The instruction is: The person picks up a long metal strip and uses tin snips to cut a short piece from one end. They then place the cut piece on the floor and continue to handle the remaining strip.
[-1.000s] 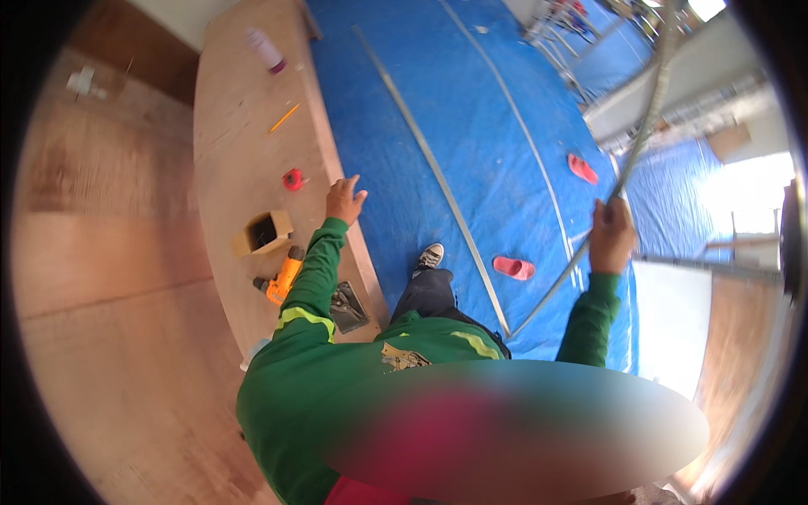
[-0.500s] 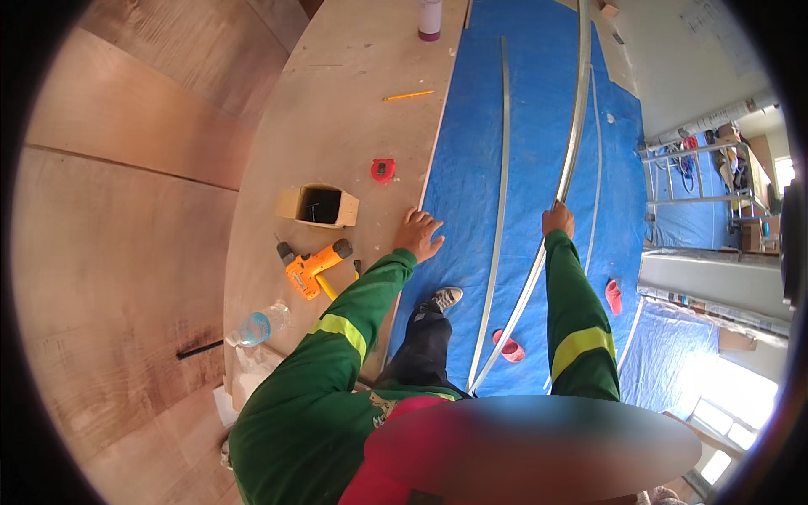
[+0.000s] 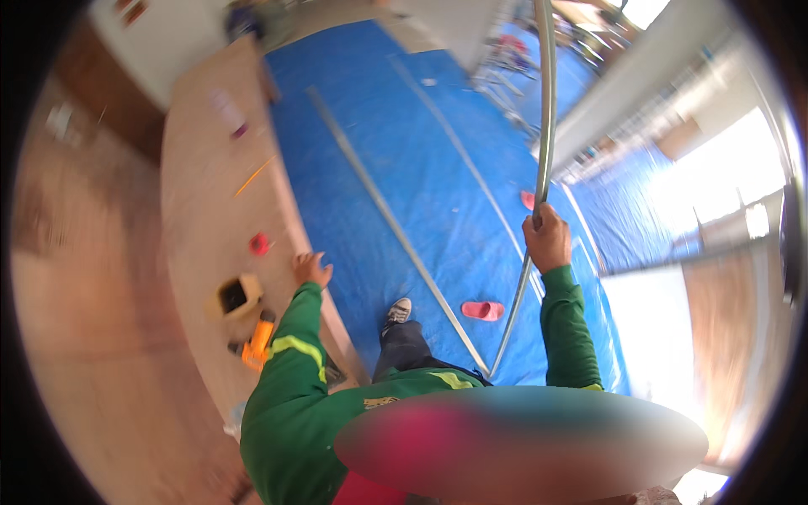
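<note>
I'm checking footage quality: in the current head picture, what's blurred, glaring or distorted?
Head view: orange drill and cardboard box smeared, right hand on the metal strip clearer; head view, right: window blown out white; head view, left: wooden bench looks bowed.

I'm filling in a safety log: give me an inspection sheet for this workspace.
Surface: wooden bench beside a blue floor sheet.
Work items: long metal strip slants up through the right hand; a second strip lies on the sheet.
Clutter: orange drill, open box, red tape measure, pencil and bottle on the bench; two pink slippers on the sheet.
Hands: right closed around the strip; left hand empty, at the bench edge.
Cables: nothing seen clearly.
Surroundings: bright window at right; background blurred.
</note>
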Tool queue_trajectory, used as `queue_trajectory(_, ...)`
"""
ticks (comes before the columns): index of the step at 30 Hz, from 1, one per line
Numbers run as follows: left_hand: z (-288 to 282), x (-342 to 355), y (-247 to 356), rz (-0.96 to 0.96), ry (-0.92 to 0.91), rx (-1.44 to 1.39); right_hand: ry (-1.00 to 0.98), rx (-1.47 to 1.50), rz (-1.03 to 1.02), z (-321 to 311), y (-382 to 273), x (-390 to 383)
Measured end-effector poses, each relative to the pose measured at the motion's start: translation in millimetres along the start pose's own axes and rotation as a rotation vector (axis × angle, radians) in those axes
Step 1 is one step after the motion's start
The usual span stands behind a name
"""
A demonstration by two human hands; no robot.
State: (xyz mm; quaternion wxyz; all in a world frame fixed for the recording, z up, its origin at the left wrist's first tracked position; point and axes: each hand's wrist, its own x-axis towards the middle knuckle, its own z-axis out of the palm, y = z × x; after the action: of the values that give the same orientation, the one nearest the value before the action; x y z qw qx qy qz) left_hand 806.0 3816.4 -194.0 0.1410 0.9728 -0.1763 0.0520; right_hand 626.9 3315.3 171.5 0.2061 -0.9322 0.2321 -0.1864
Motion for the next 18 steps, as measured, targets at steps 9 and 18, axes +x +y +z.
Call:
queue_trajectory(9, 50.7, -90.9, 123.6, -0.253, -0.006, -0.251, 0.672, 0.050, 0.378, -320.7, 187.5, -275.6)
queue_trajectory(18, -196.6, -133.6, 534.2, 0.521, -0.535, -1.274, 1.091, 0.093, 0.832, -523.2, 461.4, -595.5)
